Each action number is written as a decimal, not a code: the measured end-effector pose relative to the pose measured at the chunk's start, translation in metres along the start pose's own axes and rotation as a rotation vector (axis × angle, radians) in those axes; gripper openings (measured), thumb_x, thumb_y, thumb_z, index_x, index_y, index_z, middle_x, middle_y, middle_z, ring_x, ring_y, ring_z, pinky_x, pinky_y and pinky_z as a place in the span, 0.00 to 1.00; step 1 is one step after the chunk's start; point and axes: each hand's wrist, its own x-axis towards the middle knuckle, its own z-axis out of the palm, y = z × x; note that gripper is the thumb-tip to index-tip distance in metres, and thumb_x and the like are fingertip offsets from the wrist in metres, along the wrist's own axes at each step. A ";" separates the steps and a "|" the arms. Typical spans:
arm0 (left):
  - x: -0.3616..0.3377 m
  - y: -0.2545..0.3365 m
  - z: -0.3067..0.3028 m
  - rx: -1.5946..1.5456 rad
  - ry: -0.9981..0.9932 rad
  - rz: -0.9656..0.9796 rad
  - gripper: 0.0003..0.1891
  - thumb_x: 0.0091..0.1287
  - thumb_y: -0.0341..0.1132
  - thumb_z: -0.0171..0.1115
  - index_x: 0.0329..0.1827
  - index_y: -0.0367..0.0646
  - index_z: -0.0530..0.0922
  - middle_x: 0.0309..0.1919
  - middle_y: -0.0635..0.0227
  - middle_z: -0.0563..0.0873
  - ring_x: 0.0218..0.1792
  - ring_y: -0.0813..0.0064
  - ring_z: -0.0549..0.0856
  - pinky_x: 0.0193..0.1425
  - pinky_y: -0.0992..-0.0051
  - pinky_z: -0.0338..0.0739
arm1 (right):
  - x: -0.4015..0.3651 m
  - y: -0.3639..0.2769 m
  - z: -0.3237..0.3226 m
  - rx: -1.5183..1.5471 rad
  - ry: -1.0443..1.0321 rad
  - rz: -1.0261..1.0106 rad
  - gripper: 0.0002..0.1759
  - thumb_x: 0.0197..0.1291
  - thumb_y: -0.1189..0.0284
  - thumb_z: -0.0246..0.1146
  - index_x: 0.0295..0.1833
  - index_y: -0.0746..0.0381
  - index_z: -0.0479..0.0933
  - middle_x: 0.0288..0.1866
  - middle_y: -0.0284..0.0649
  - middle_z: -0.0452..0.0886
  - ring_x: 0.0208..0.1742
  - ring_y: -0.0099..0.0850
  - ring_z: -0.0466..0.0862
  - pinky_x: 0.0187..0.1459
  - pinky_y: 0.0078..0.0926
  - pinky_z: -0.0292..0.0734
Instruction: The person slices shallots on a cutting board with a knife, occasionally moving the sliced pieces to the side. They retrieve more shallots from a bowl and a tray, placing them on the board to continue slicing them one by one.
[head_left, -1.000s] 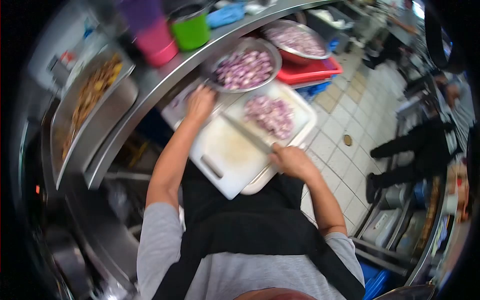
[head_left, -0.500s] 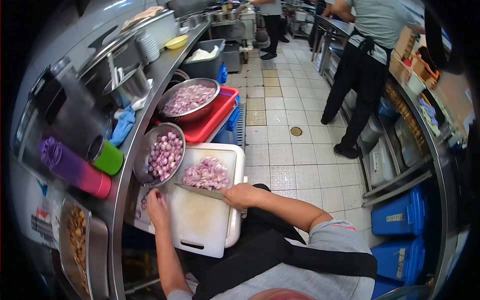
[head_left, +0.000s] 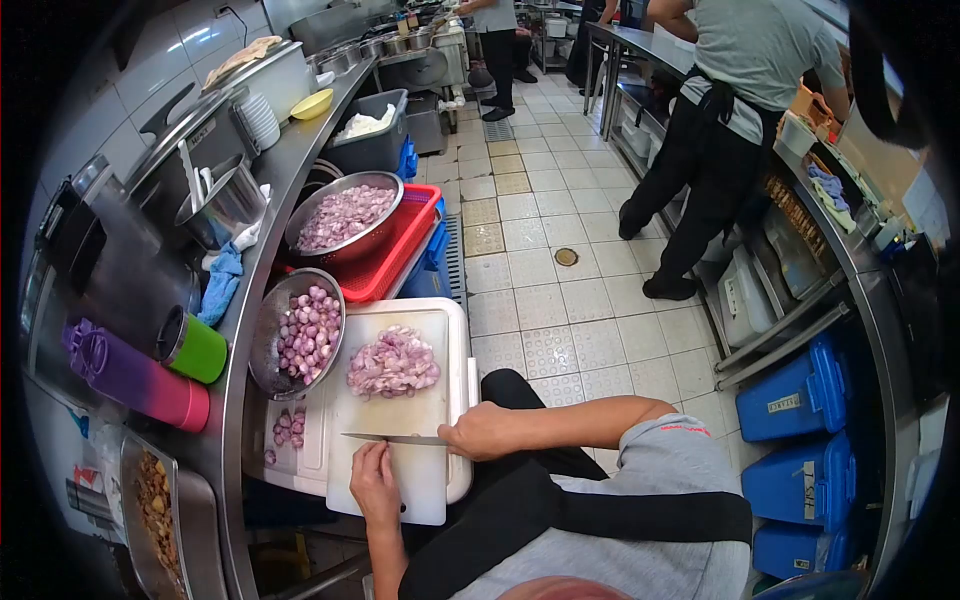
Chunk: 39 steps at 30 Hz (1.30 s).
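Observation:
My right hand (head_left: 478,432) grips the handle of a knife (head_left: 400,439), its blade lying across the white cutting board (head_left: 420,500) and pointing left. My left hand (head_left: 375,480) is on the board, bent fingertips pressed together against the near side of the blade. A shallot pinched there is almost wholly hidden. Beyond the blade sits a heap of sliced shallots (head_left: 393,362). To the left, a metal bowl (head_left: 262,335) holds whole peeled shallots (head_left: 308,335). Several loose shallots (head_left: 289,428) lie on the white lid or tray beneath the board.
A colander of cut shallots (head_left: 345,218) stands in a red basket (head_left: 415,235) ahead. Along the steel counter (head_left: 262,250) at left are a purple-pink bottle (head_left: 135,375), a green cup (head_left: 195,343) and a blue cloth (head_left: 220,285). A co-worker (head_left: 740,110) stands at the right-hand counter.
My left hand has moved from the loose shallots onto the board, beside the blade. The knife has come back from the sliced heap toward me. The view has shifted slightly.

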 end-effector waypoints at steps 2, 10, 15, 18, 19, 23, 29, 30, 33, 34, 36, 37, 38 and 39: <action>-0.002 0.001 0.000 -0.043 0.001 -0.058 0.06 0.64 0.23 0.64 0.43 0.33 0.84 0.41 0.55 0.85 0.41 0.60 0.86 0.48 0.68 0.80 | 0.000 -0.004 -0.004 0.024 -0.056 0.013 0.19 0.67 0.60 0.58 0.45 0.69 0.73 0.27 0.54 0.84 0.32 0.55 0.86 0.32 0.53 0.80; -0.003 -0.002 0.003 -0.136 0.027 -0.140 0.06 0.65 0.22 0.64 0.42 0.30 0.84 0.39 0.56 0.86 0.41 0.63 0.86 0.49 0.70 0.80 | -0.008 -0.006 -0.026 -0.002 -0.069 -0.010 0.19 0.66 0.62 0.59 0.45 0.69 0.73 0.27 0.54 0.84 0.32 0.54 0.87 0.31 0.52 0.80; -0.008 -0.009 0.008 -0.171 0.075 -0.103 0.06 0.65 0.22 0.65 0.43 0.31 0.83 0.40 0.56 0.86 0.40 0.64 0.86 0.48 0.71 0.80 | -0.006 -0.009 -0.026 -0.005 -0.124 0.003 0.18 0.67 0.62 0.58 0.45 0.70 0.73 0.28 0.55 0.84 0.33 0.55 0.87 0.32 0.52 0.81; -0.010 -0.013 0.011 -0.201 0.080 -0.115 0.06 0.65 0.22 0.65 0.43 0.31 0.83 0.40 0.56 0.86 0.41 0.65 0.86 0.47 0.71 0.81 | 0.017 -0.007 -0.005 0.055 -0.107 -0.018 0.18 0.67 0.63 0.58 0.45 0.70 0.73 0.28 0.56 0.84 0.33 0.55 0.86 0.33 0.52 0.81; -0.010 -0.013 0.011 -0.199 0.081 -0.114 0.06 0.65 0.22 0.65 0.43 0.31 0.83 0.40 0.56 0.86 0.41 0.65 0.86 0.47 0.71 0.81 | 0.026 -0.007 -0.001 0.075 -0.084 -0.015 0.18 0.67 0.63 0.58 0.44 0.70 0.73 0.28 0.56 0.84 0.33 0.55 0.86 0.33 0.52 0.80; -0.012 -0.016 0.012 -0.178 0.084 -0.101 0.06 0.66 0.22 0.65 0.43 0.32 0.84 0.41 0.57 0.86 0.41 0.67 0.86 0.47 0.71 0.81 | 0.027 -0.009 -0.007 0.044 -0.050 -0.038 0.17 0.67 0.63 0.57 0.44 0.70 0.73 0.27 0.56 0.83 0.32 0.55 0.86 0.34 0.52 0.80; -0.010 -0.017 0.012 -0.175 0.090 -0.107 0.06 0.64 0.22 0.64 0.43 0.34 0.84 0.41 0.56 0.86 0.42 0.60 0.86 0.48 0.67 0.81 | -0.001 -0.020 -0.038 0.034 -0.159 0.035 0.18 0.67 0.63 0.57 0.45 0.70 0.72 0.27 0.55 0.83 0.33 0.56 0.86 0.36 0.53 0.80; -0.012 -0.018 0.013 -0.171 0.098 -0.085 0.05 0.65 0.22 0.65 0.42 0.32 0.83 0.41 0.56 0.85 0.41 0.64 0.86 0.47 0.70 0.81 | 0.002 -0.018 -0.031 0.033 -0.166 0.035 0.18 0.67 0.63 0.57 0.45 0.70 0.72 0.27 0.55 0.83 0.33 0.56 0.86 0.36 0.53 0.80; -0.010 -0.013 0.010 -0.173 0.098 -0.087 0.05 0.65 0.22 0.65 0.42 0.32 0.83 0.40 0.56 0.86 0.41 0.64 0.86 0.47 0.70 0.81 | 0.023 -0.008 0.003 0.065 -0.071 -0.013 0.18 0.68 0.62 0.57 0.46 0.70 0.72 0.26 0.55 0.83 0.32 0.55 0.86 0.34 0.53 0.80; -0.010 -0.013 0.010 -0.170 0.098 -0.087 0.05 0.65 0.22 0.65 0.42 0.32 0.83 0.40 0.56 0.86 0.41 0.64 0.86 0.47 0.70 0.81 | 0.031 -0.005 0.011 0.070 -0.038 -0.027 0.18 0.68 0.61 0.57 0.45 0.69 0.71 0.24 0.54 0.82 0.30 0.55 0.85 0.31 0.52 0.80; -0.010 -0.013 0.010 -0.163 0.100 -0.071 0.05 0.65 0.22 0.65 0.42 0.32 0.83 0.39 0.56 0.86 0.41 0.63 0.86 0.48 0.70 0.81 | 0.034 -0.004 0.010 0.075 -0.004 -0.043 0.18 0.69 0.61 0.57 0.45 0.68 0.70 0.22 0.53 0.81 0.27 0.54 0.85 0.28 0.52 0.79; -0.010 -0.013 0.009 -0.161 0.097 -0.069 0.05 0.65 0.22 0.65 0.42 0.32 0.83 0.39 0.56 0.86 0.41 0.63 0.86 0.48 0.70 0.81 | 0.032 -0.003 0.009 0.042 0.001 -0.061 0.18 0.69 0.61 0.57 0.45 0.68 0.70 0.21 0.53 0.81 0.27 0.54 0.85 0.27 0.52 0.79; -0.010 -0.013 0.009 -0.162 0.097 -0.074 0.05 0.65 0.22 0.65 0.42 0.32 0.83 0.39 0.56 0.86 0.41 0.63 0.86 0.48 0.70 0.81 | 0.028 -0.003 0.004 0.008 0.007 -0.078 0.18 0.69 0.61 0.57 0.44 0.68 0.70 0.21 0.53 0.80 0.26 0.54 0.85 0.27 0.52 0.79; -0.009 -0.013 0.010 -0.165 0.099 -0.081 0.05 0.64 0.21 0.64 0.42 0.32 0.83 0.39 0.56 0.86 0.41 0.62 0.86 0.48 0.70 0.81 | 0.022 -0.007 -0.008 0.009 0.007 -0.076 0.18 0.69 0.61 0.57 0.44 0.68 0.70 0.21 0.53 0.80 0.26 0.54 0.85 0.27 0.52 0.79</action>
